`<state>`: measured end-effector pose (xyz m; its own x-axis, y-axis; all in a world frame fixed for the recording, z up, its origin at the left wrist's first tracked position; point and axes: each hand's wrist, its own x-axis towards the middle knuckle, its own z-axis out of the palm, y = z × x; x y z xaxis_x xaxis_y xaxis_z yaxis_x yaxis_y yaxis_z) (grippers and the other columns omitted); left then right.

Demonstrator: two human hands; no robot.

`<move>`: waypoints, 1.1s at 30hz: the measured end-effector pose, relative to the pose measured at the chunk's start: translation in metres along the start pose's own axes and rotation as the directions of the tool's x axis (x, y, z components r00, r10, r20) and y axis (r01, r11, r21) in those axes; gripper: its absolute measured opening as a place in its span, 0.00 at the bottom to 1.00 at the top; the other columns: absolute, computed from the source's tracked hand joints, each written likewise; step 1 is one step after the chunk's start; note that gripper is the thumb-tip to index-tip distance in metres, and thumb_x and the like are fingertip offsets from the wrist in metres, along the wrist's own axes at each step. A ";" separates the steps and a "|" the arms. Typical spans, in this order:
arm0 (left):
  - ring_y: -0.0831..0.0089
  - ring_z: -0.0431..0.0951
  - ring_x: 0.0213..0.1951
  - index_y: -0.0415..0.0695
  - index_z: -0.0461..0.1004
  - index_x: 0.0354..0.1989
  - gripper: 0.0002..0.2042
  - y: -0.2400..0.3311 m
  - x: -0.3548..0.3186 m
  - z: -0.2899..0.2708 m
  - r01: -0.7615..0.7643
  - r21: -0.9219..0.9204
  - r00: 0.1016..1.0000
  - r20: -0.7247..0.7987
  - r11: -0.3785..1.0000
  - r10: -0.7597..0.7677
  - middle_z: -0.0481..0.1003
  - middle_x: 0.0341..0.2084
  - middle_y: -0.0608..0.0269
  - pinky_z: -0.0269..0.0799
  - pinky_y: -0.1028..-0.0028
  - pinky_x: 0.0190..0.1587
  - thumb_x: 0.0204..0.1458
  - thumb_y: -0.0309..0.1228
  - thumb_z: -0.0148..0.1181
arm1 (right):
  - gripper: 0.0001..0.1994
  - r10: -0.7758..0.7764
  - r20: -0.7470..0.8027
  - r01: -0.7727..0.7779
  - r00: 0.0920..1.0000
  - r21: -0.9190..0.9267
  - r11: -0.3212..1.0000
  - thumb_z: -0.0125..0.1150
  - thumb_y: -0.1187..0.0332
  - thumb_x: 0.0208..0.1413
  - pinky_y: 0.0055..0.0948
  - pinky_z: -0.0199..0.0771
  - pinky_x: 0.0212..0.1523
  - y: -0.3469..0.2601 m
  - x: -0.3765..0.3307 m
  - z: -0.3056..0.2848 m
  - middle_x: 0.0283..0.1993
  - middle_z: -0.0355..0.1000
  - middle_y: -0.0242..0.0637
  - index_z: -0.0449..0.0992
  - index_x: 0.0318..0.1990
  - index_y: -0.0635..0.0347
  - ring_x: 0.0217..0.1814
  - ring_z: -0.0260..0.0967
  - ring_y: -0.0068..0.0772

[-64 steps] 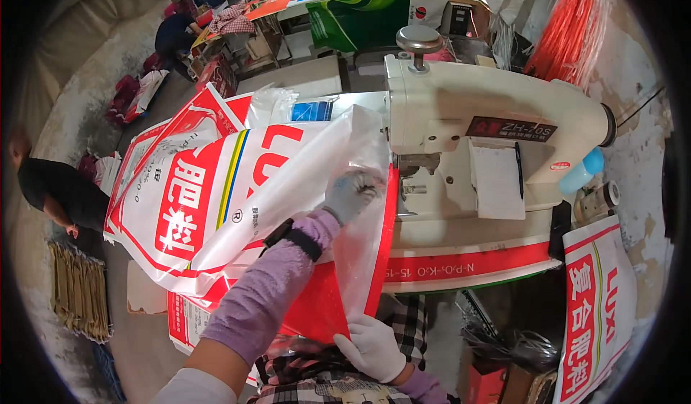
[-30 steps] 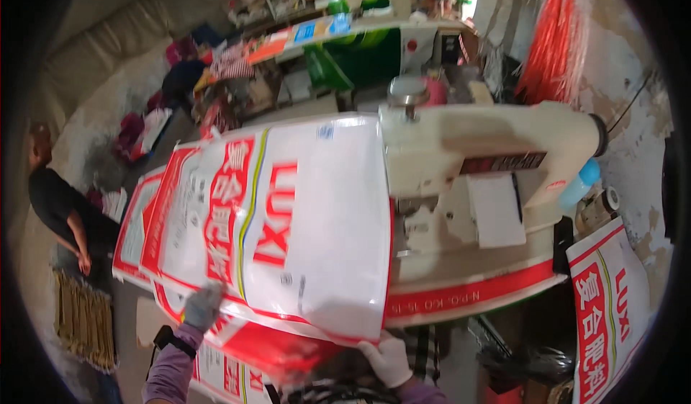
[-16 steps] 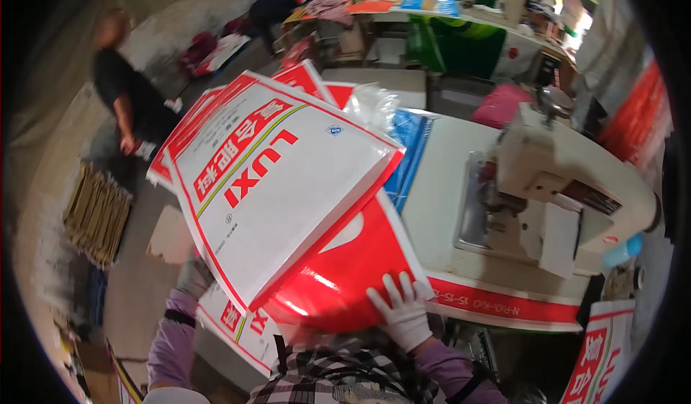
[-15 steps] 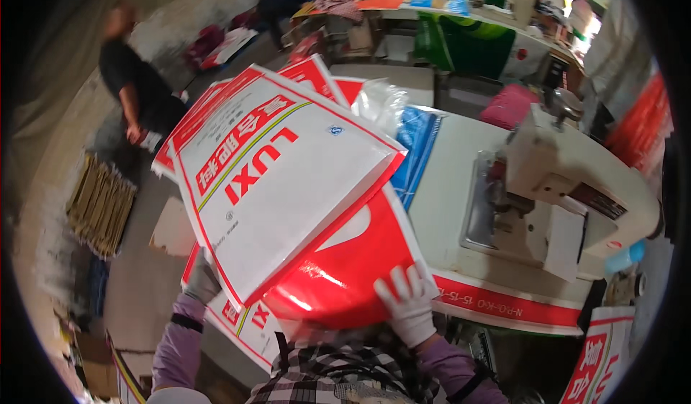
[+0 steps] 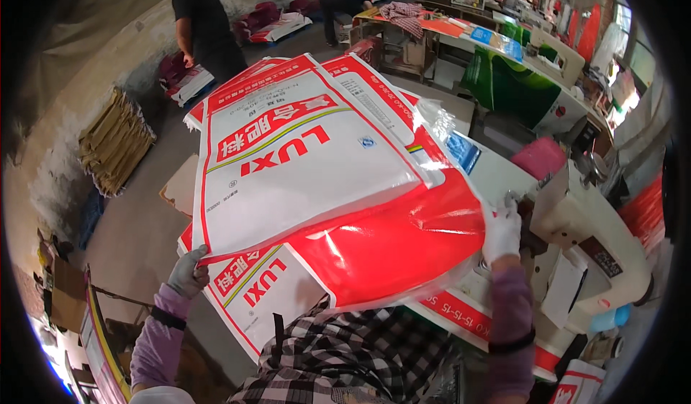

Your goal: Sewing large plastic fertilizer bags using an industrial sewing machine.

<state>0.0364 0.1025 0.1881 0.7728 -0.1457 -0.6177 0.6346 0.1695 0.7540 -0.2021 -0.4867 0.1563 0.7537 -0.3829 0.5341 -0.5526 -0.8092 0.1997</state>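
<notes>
A stack of glossy white sacks with red borders and red print [image 5: 309,170] lies in front of me. Under the top one, a sack with a broad red panel [image 5: 403,242] spreads toward my right, its surface creased near the edge. My left hand [image 5: 189,273], in a pale glove, pinches the near left corner of the white sack. The right edge of the red-panelled sack is gripped by my right hand [image 5: 502,232], also gloved, beside the sewing machine. Another white sack [image 5: 266,296] shows beneath, at my lap. My right fingertips are partly curled out of sight.
To the right stands a cream industrial sewing machine [image 5: 594,242] on a table. A pink bundle [image 5: 540,158] lies behind it. Folded brown sacks [image 5: 115,143] lean at the left wall. A person in dark clothes [image 5: 209,26] stands beyond the stack; another person [image 5: 342,8] bends farther back.
My right hand has gone from spread fingers over the red panel to gripping its right edge, farther right. The red-panelled sack extends wider. My view has shifted, showing more of the room's far side.
</notes>
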 end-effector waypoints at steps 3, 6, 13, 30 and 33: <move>0.85 0.56 0.07 0.51 0.70 0.31 0.06 -0.001 -0.021 -0.015 -0.053 0.000 0.999 0.002 0.999 0.053 0.64 0.10 0.76 0.51 0.83 0.11 0.58 0.36 0.56 | 0.35 -0.411 0.175 0.216 0.895 0.635 0.741 0.59 0.75 0.44 0.50 0.51 0.67 -0.043 0.006 -0.083 0.66 0.54 0.58 0.58 0.65 0.63 0.68 0.49 0.63; 0.85 0.56 0.07 0.50 0.70 0.29 0.08 -0.002 -0.048 -0.019 -0.123 0.055 0.990 0.073 0.991 0.119 0.64 0.10 0.76 0.53 0.82 0.11 0.59 0.36 0.55 | 0.41 -0.542 0.226 0.072 0.809 0.878 0.473 0.65 0.73 0.41 0.48 0.49 0.68 -0.054 -0.004 -0.106 0.68 0.50 0.58 0.55 0.67 0.63 0.69 0.48 0.64; 0.85 0.62 0.10 0.44 0.73 0.34 0.10 -0.052 -0.060 -0.081 -0.178 0.022 0.979 -0.096 0.984 0.179 0.70 0.14 0.73 0.55 0.82 0.11 0.59 0.38 0.56 | 0.31 0.009 0.325 -0.255 0.946 0.724 0.642 0.63 0.71 0.50 0.38 0.69 0.57 -0.169 -0.032 -0.033 0.60 0.65 0.54 0.61 0.63 0.68 0.60 0.65 0.51; 0.59 0.79 0.41 0.34 0.72 0.45 0.19 -0.344 -0.081 -0.255 0.452 0.360 0.694 -0.717 0.816 -0.068 0.78 0.39 0.50 0.73 0.62 0.47 0.61 0.41 0.50 | 0.13 -0.366 0.733 -0.192 0.573 0.554 0.810 0.50 0.72 0.55 0.44 0.73 0.42 -0.379 -0.158 0.177 0.35 0.76 0.50 0.77 0.44 0.60 0.42 0.76 0.47; 0.64 0.78 0.41 0.37 0.72 0.49 0.19 -0.418 -0.022 -0.267 0.271 -0.057 0.708 -0.664 0.961 -0.239 0.78 0.40 0.54 0.73 0.67 0.46 0.61 0.41 0.53 | 0.13 -0.196 0.793 -0.583 0.576 0.568 0.581 0.45 0.81 0.52 0.35 0.77 0.22 -0.348 -0.198 0.300 0.32 0.75 0.46 0.75 0.41 0.67 0.28 0.76 0.42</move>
<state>-0.2442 0.2956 -0.1729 0.3989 0.5035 -0.7664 0.8196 0.1790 0.5442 -0.0526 -0.2634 -0.2656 0.8252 -0.4153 -0.3829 -0.5586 -0.5000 -0.6618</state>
